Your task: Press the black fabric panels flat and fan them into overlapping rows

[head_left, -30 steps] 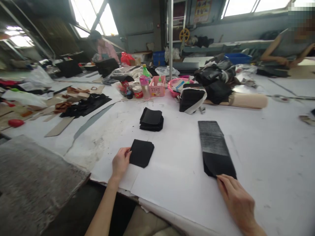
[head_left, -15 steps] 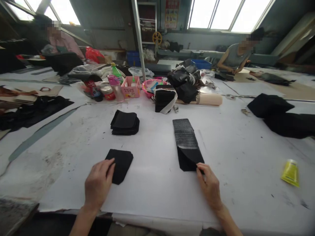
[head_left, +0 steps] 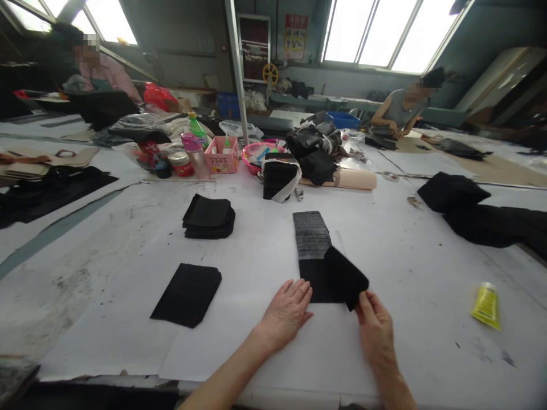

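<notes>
Right hand (head_left: 378, 327) pinches lifted piece (head_left: 345, 274) by corner; left hand (head_left: 286, 313) flat, gripping nothing, at stack (head_left: 314, 283) edge, likely steadying it

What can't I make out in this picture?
In the head view:
What lies directly beneath the lifted black piece in the right hand: hidden by that piece.
How many pieces the far black stack holds: edges too dark and small.
Print on the yellow tube: small and blurred.
Full extent of the black material: cut off by the right edge.
</notes>
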`<control>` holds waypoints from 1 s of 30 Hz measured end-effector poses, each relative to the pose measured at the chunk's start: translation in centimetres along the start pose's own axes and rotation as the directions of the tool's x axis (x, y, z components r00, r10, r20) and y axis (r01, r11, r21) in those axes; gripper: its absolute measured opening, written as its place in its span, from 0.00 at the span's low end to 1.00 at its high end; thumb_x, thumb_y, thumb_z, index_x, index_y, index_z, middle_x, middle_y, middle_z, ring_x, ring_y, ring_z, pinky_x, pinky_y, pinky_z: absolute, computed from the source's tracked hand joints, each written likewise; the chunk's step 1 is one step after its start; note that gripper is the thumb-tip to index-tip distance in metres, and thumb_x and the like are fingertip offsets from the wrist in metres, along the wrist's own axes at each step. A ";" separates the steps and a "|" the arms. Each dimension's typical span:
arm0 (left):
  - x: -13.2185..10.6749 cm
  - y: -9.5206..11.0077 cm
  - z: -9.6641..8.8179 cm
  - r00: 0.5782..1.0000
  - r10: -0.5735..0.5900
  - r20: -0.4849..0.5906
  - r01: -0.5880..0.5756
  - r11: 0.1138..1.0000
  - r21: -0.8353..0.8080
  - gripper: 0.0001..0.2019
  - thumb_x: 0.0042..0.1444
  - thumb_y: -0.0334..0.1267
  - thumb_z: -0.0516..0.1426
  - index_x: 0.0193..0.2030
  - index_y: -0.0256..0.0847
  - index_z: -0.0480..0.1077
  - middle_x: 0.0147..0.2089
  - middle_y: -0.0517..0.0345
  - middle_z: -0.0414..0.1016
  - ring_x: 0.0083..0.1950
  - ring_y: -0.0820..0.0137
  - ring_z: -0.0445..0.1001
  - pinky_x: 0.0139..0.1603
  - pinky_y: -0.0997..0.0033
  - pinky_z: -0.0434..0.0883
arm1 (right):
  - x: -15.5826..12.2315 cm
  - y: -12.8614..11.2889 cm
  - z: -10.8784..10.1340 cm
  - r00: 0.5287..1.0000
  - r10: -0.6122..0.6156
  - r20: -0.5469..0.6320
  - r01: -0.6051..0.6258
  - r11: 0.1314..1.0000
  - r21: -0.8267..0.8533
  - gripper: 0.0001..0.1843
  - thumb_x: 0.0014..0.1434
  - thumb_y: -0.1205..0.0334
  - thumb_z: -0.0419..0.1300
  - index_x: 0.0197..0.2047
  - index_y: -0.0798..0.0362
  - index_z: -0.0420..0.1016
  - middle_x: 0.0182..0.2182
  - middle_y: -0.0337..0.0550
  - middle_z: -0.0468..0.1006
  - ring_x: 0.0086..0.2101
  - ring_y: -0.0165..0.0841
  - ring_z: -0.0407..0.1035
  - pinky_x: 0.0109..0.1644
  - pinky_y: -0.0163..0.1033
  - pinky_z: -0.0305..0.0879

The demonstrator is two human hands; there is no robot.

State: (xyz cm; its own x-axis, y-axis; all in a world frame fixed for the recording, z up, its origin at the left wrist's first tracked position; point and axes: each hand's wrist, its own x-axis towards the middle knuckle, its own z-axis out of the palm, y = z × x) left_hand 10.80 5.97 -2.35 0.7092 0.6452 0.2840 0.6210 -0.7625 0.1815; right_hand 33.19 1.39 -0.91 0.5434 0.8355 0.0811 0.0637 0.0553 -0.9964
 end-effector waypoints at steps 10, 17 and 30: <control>-2.4 -3.3 -4.0 0.948 -0.305 -0.095 0.235 0.868 -0.438 0.11 0.65 0.30 0.50 0.50 0.40 0.69 0.50 0.52 0.73 0.52 0.67 0.72 0.53 0.64 0.70 | -6.5 -5.4 2.2 0.799 -0.245 0.550 0.501 0.777 -0.381 0.07 0.67 0.60 0.54 0.41 0.51 0.72 0.38 0.44 0.75 0.38 0.34 0.70 0.42 0.38 0.68; -10.0 -3.4 -7.7 0.842 -0.539 -0.023 0.466 0.748 -0.473 0.05 0.65 0.36 0.55 0.37 0.41 0.69 0.35 0.59 0.70 0.37 0.70 0.70 0.40 0.69 0.67 | -14.4 -4.0 6.9 0.599 -0.106 0.794 0.661 0.626 -0.414 0.09 0.67 0.68 0.50 0.37 0.52 0.69 0.34 0.44 0.73 0.33 0.37 0.68 0.36 0.43 0.66; -11.6 -1.4 -7.2 0.931 -0.364 -0.010 0.358 0.920 -0.158 0.06 0.65 0.34 0.53 0.36 0.40 0.69 0.35 0.56 0.69 0.38 0.66 0.66 0.39 0.65 0.66 | -7.1 -3.7 8.6 0.651 -0.213 0.728 0.728 0.447 -0.520 0.07 0.66 0.64 0.55 0.46 0.53 0.73 0.42 0.48 0.74 0.42 0.41 0.66 0.45 0.45 0.64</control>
State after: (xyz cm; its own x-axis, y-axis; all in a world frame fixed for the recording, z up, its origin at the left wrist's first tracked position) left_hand -0.70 -0.84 0.87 0.4316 0.8779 0.2075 0.7728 -0.4784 0.4170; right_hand 21.88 -0.01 1.96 -0.2692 0.9304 0.2487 0.8595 0.3486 -0.3739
